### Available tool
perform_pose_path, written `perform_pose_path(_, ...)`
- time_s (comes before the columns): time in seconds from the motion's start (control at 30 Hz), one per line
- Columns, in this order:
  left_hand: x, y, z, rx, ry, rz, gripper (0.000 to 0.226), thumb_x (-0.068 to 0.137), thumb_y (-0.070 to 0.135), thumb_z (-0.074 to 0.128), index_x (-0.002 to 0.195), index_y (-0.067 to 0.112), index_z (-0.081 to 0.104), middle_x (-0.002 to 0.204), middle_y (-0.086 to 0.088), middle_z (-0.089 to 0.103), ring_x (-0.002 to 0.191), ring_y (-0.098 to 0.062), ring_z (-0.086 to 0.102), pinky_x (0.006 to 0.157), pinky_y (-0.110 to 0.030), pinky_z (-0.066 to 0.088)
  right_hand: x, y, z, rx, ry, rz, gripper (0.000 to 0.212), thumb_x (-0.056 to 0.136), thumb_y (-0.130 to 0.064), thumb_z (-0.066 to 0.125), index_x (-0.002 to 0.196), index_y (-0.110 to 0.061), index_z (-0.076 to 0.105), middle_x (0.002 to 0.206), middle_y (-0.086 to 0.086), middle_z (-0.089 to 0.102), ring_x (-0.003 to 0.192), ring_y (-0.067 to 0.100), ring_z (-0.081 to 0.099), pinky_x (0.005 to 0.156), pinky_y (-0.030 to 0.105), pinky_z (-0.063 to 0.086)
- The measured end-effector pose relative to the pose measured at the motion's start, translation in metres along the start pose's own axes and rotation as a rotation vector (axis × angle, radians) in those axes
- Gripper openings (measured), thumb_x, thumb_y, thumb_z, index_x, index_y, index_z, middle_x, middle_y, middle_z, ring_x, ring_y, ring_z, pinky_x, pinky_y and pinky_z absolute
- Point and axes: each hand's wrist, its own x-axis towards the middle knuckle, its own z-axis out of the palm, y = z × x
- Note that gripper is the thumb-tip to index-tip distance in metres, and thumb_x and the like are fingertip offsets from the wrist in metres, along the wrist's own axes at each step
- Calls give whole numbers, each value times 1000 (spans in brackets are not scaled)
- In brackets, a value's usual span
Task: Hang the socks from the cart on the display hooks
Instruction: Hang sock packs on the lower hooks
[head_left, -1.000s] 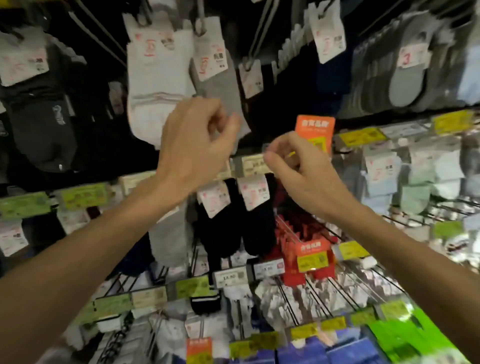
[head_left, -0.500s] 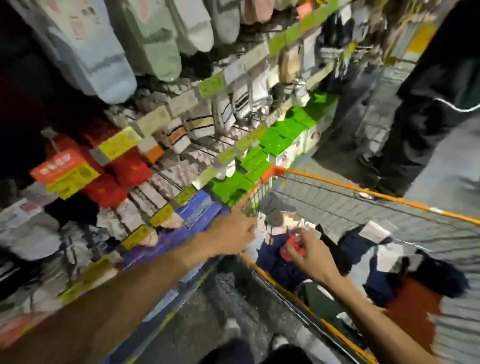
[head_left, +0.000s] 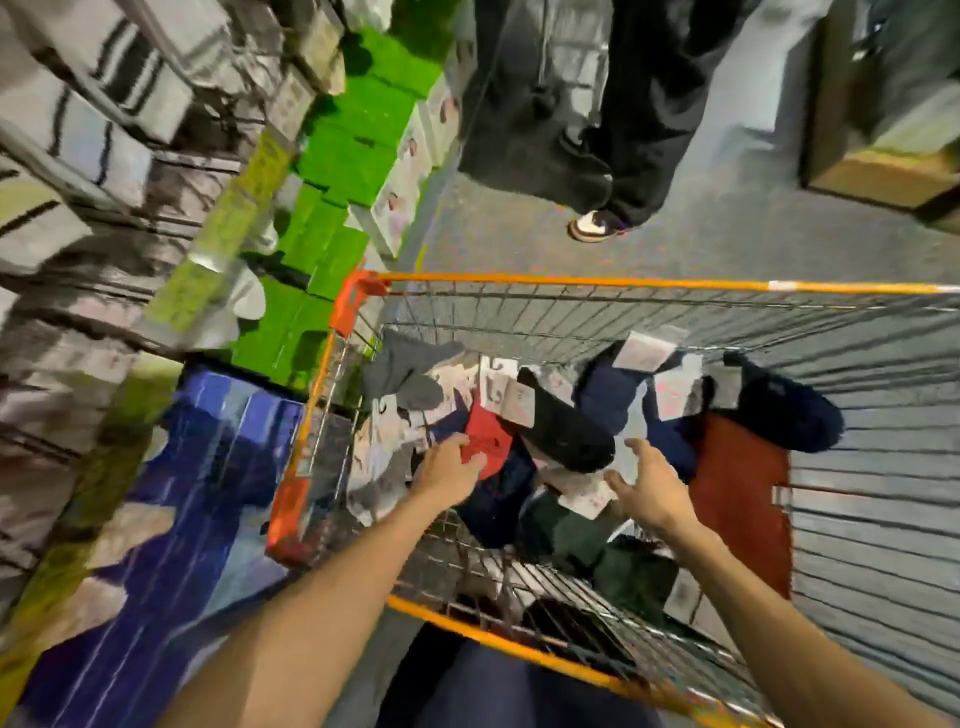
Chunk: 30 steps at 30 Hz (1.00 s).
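I look down into a wire cart (head_left: 571, 283) with an orange rim, holding several sock pairs with paper tags. My left hand (head_left: 449, 470) reaches into the pile and pinches a red sock pair (head_left: 488, 434). A black sock (head_left: 563, 428) lies just right of it. My right hand (head_left: 649, 486) hovers over the pile with fingers spread, above a white tag (head_left: 584, 499), holding nothing. Navy socks (head_left: 784, 405) and a rust-red pair (head_left: 737, 488) lie further right.
The sock display (head_left: 130, 182) runs along the left, with green boxes (head_left: 353, 150) and blue packs (head_left: 208, 467) low down. Another person's dark trouser legs and shoe (head_left: 592, 226) stand on the grey floor beyond the cart. A cardboard box (head_left: 883, 171) sits at top right.
My view swung from the display hooks down to the cart. Both hands dropped into the cart; the left now pinches the red pair that the right hand touched half a second ago.
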Motion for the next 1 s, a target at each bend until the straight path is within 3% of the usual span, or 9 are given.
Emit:
perform_pose_path(0.13,48,-15,16,-102,28,-148,64,93,57,53,139,12,51,142,-11,55,126,-32,54,104,-43,45,38,-22,18,-114,-6,-108,58,98,-29,60,147,-6,40,151,15,42,141,31,38,111,38,30)
perform_pose_path(0.3,76,-13,26,-225,131,-300,75,100,47,51,156,7,21,162,-13,23,147,-31,27,116,-37,26,92,-50,32,-204,-36,-291,62,97,-26,61,150,-4,35,156,15,35,144,31,31,113,35,28)
perform_pose_path(0.4,104,-18,30,-328,262,-339,73,101,47,47,156,6,21,159,-18,29,145,-34,30,115,-39,27,123,-60,42,-236,-58,-245,76,95,-43,61,154,-7,26,160,12,28,145,32,28,111,45,34)
perform_pose_path(0.6,134,-18,43,-561,240,-508,87,94,61,52,157,11,21,158,-15,33,142,-35,36,115,-44,32,147,-69,55,-361,-21,-140,96,84,-71,57,151,-10,26,150,15,35,136,37,33,103,51,38)
perform_pose_path(0.67,135,-18,50,-611,211,-515,84,85,64,64,146,11,40,141,-10,54,129,-31,50,110,-40,39,153,-71,56,-296,-54,-83,104,79,-72,63,152,-7,26,149,18,36,135,39,33,103,52,38)
perform_pose_path(0.77,127,-10,61,-653,183,-461,45,84,57,70,107,20,59,103,4,66,104,-19,60,97,-32,45,155,-71,57,-296,-95,-67,106,79,-68,68,151,-4,25,147,21,36,135,40,34,102,49,41)
perform_pose_path(0.83,119,-5,64,-526,146,-399,58,75,73,67,100,21,63,100,0,68,105,-25,63,96,-39,49,157,-69,55,-252,-121,-65,99,81,-64,69,148,-3,29,145,21,39,135,39,35,102,46,41)
perform_pose_path(0.93,113,-2,63,-357,38,-336,106,57,86,65,134,14,53,131,-8,60,124,-30,54,105,-49,44,160,-64,50,-164,-147,-66,80,83,-55,72,136,-1,45,139,21,49,132,39,43,103,42,39)
perform_pose_path(1.0,111,-4,59,-337,22,-337,103,61,70,75,141,12,46,134,-8,58,124,-30,55,104,-46,45,161,-62,50,-125,-140,-57,73,84,-51,73,132,-1,48,137,21,51,130,39,44,105,40,36)
